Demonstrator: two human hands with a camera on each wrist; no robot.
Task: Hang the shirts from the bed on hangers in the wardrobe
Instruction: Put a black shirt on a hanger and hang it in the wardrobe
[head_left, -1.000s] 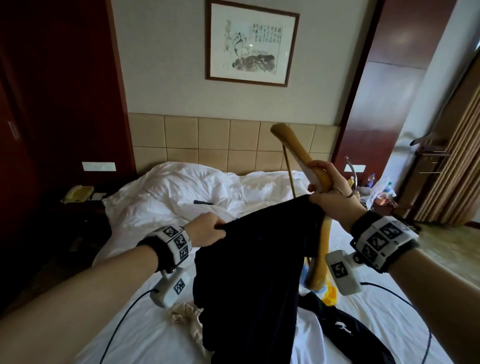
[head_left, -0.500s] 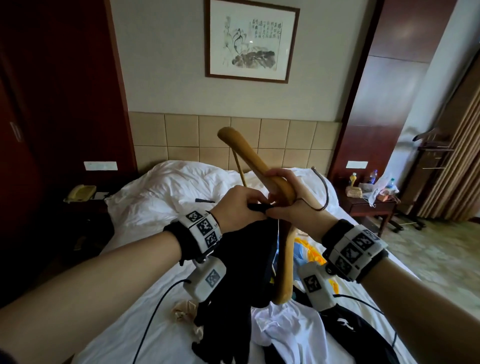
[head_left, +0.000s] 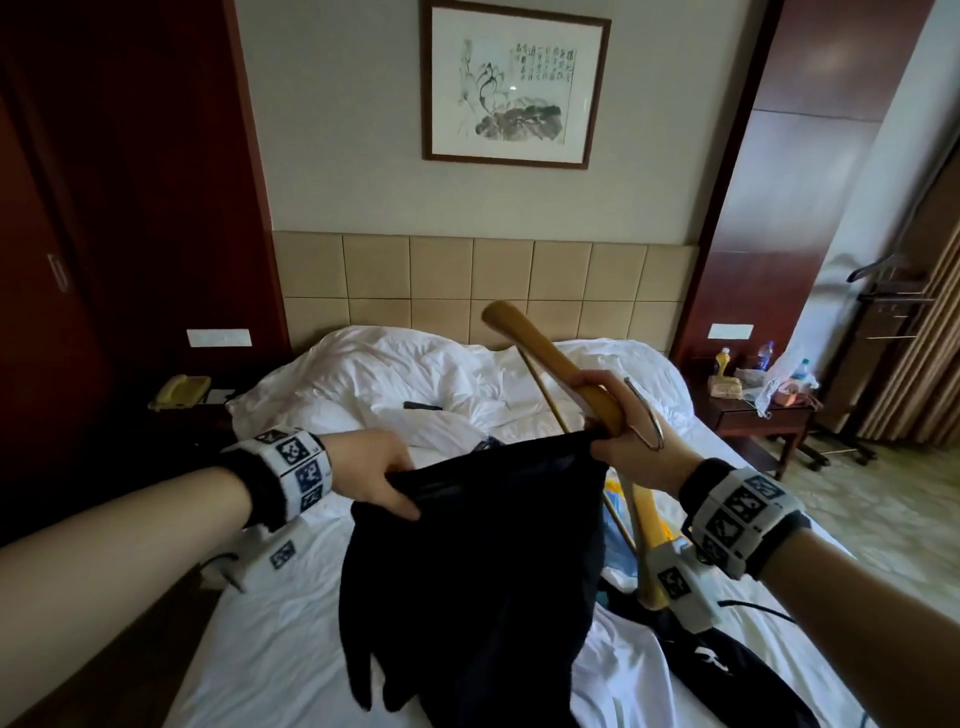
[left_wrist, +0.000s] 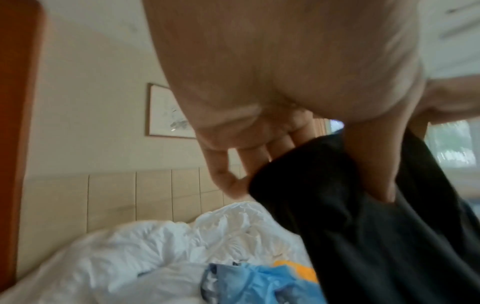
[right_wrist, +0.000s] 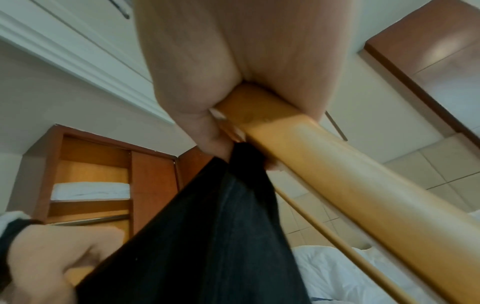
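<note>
A black shirt hangs stretched between my two hands above the bed. My left hand pinches its upper edge at the left; in the left wrist view the thumb lies over the black shirt. My right hand grips a wooden hanger near its metal hook and also pinches the shirt's right corner. In the right wrist view the hanger runs down to the right beside the black shirt. More garments lie on the bed: a white one, a black one, a blue and yellow one.
A rumpled white duvet covers the head of the bed below a padded headboard. A nightstand with bottles stands at the right. An open wardrobe with shelves shows in the right wrist view. A telephone sits at the left.
My hands were together at the hanger half a second ago. The left hand has drawn away to the left, spreading the black shirt's edge out wide. The right hand has shifted right with the hanger.
</note>
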